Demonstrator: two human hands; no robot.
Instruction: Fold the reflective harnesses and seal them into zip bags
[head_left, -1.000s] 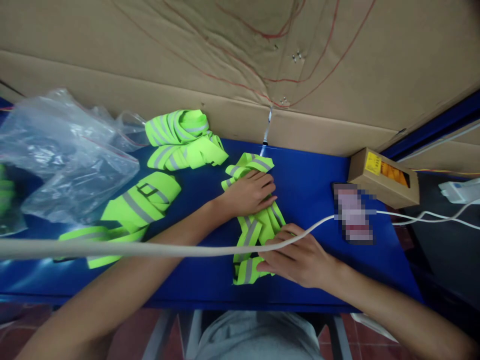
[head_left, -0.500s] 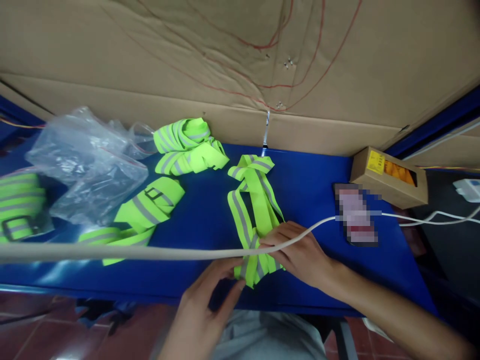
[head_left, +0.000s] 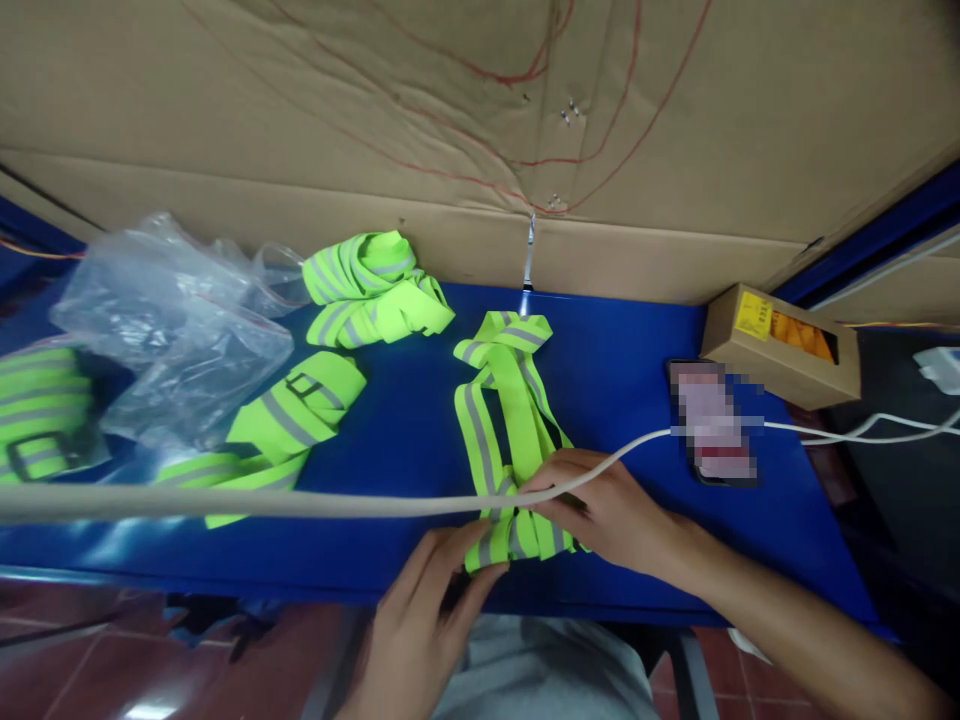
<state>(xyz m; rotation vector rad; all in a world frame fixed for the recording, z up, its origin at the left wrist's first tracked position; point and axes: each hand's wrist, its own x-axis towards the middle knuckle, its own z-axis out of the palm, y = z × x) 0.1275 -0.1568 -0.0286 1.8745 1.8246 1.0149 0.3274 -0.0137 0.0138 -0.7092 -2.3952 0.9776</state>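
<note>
A neon yellow-green reflective strap (head_left: 516, 390) with grey stripes lies bunched on the blue table in front of me. My left hand (head_left: 431, 600) pinches the near left end of the bundle between thumb and fingers. My right hand (head_left: 600, 500) grips the folded layers from the right, its fingertips partly hidden behind a white cable (head_left: 360, 506) that crosses the view. Left of it lies a rolled reflective strap (head_left: 296, 405) with a black buckle. Two more rolled straps (head_left: 375, 285) rest against the cardboard at the back.
Clear plastic bags (head_left: 180, 330) are heaped at the left, with a bagged strap (head_left: 45, 410) at the edge. To the right lie a phone (head_left: 712, 420) with a blurred screen and a small cardboard box (head_left: 780, 345) holding something orange. A cardboard wall (head_left: 300, 120) stands behind the table (head_left: 622, 350).
The near end of the strap is gathered flatter and tighter between my hands. My left hand has shifted slightly right. The other straps stay where they were.
</note>
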